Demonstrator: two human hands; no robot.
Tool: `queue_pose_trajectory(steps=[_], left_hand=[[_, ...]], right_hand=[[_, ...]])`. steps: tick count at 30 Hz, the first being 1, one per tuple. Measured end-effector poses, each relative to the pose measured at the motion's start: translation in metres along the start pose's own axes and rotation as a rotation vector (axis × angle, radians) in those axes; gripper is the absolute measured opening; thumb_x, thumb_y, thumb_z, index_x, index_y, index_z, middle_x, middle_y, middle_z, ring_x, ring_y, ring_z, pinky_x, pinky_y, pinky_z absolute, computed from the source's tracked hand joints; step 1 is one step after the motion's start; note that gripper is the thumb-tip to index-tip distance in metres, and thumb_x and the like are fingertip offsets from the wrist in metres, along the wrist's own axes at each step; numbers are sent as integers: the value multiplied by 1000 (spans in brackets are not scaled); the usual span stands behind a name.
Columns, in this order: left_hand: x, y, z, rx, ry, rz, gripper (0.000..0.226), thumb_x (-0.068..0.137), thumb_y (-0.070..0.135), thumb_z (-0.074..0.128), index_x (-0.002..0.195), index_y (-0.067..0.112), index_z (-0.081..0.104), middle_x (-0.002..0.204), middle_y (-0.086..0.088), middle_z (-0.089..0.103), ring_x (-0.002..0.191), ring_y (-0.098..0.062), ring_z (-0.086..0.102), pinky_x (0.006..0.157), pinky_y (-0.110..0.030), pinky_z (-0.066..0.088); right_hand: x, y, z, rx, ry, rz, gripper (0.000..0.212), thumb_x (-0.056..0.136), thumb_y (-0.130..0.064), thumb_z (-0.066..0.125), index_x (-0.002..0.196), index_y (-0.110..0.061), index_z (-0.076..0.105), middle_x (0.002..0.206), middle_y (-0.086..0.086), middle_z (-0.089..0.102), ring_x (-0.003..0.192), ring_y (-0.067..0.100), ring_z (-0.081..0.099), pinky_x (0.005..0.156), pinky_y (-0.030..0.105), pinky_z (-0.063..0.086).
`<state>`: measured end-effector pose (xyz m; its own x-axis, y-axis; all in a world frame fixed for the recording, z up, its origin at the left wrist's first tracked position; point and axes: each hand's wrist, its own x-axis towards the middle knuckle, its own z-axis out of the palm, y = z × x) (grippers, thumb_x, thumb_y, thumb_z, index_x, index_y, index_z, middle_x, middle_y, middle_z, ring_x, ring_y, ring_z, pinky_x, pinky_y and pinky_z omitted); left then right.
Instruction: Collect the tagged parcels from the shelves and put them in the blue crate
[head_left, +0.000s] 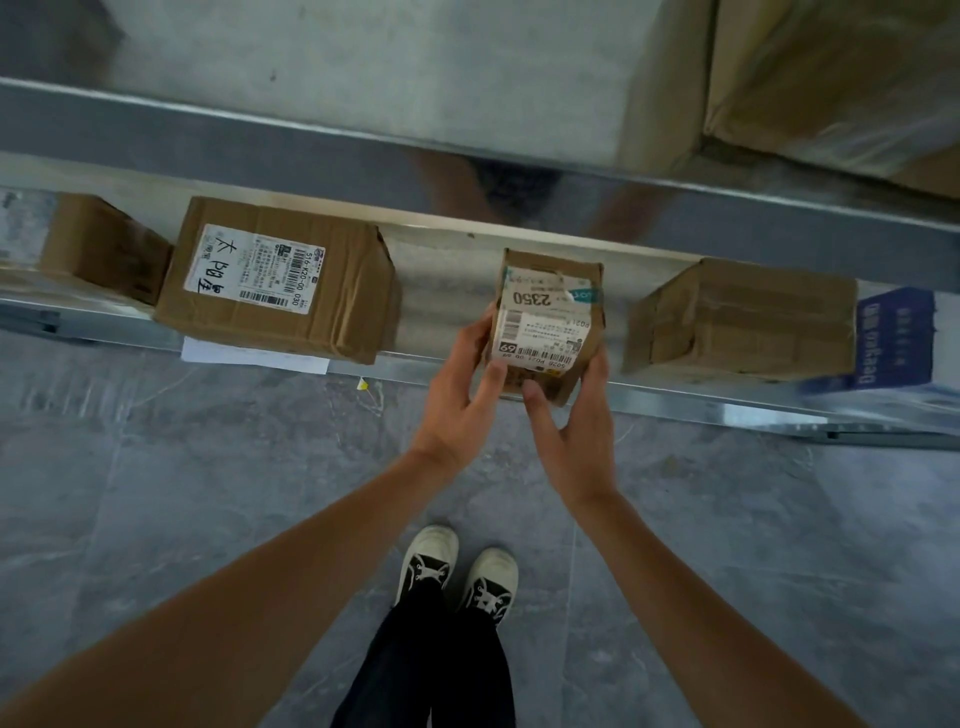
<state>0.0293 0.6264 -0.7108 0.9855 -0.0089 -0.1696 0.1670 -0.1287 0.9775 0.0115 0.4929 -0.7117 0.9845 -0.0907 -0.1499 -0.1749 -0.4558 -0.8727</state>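
Note:
A small brown cardboard parcel (548, 322) with a white label reading 2350 sits at the front edge of the low metal shelf (447, 306). My left hand (462, 400) grips its left side and my right hand (576, 431) grips its lower right side, so both hands hold it. To the left lies a larger labelled parcel (275, 283) with handwritten characters, a white paper sticking out beneath it. A plain brown parcel (743, 317) lies to the right. No blue crate is in view.
Another brown box (98, 244) rests at the far left of the shelf. A blue and white package (893, 338) is at the far right. An upper shelf rail (311, 140) runs above, with a large box (841, 78) on it. My shoes (457, 566) stand on grey floor tiles.

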Motion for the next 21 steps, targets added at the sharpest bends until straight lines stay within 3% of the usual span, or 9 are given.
queue_pose_trajectory(steps=[2,4,6,8,11,14,21], left_hand=[[8,10,2,-68,58,-163,40,102,35,34,133,17,52,120,7,64,111,0,59,89,-16,49],[23,19,0,-189,76,-384,47,104,43,19,124,25,58,109,10,66,98,2,61,82,-17,45],[41,16,-8,-284,16,-575,69,99,56,4,129,23,57,117,1,65,103,-8,60,92,-28,41],[53,9,-16,-320,-46,-680,84,92,66,-2,136,20,53,130,-6,61,119,-19,55,105,-39,36],[60,0,-16,-384,-84,-727,91,87,74,-2,139,21,50,134,-10,59,124,-25,53,109,-46,36],[67,0,-11,-376,-98,-707,88,88,73,0,138,20,50,127,-11,63,117,-27,59,102,-46,43],[76,1,-21,-337,-91,-686,79,92,68,5,131,23,57,121,-8,67,111,-24,62,101,-47,44]], right_hand=[[10,-9,2,103,24,115,56,97,-38,55,145,-18,36,126,-13,58,116,-3,56,91,14,50],[30,-14,6,231,-9,342,42,99,-51,43,129,-24,53,113,-13,64,109,7,62,89,25,53],[50,-13,11,241,-123,484,52,98,-63,28,125,-30,59,114,-7,66,107,13,62,91,31,48],[61,-13,17,250,-208,508,59,97,-66,22,130,-31,57,118,-5,64,105,12,59,89,30,45],[66,-9,33,332,-193,504,51,99,-59,32,129,-20,43,121,0,61,101,14,61,89,35,50],[71,-9,44,401,-142,511,38,102,-48,36,127,-19,38,120,3,59,95,12,62,75,27,52],[77,-15,49,436,-152,537,65,93,-64,39,138,-18,45,126,7,63,113,24,63,98,48,50]])
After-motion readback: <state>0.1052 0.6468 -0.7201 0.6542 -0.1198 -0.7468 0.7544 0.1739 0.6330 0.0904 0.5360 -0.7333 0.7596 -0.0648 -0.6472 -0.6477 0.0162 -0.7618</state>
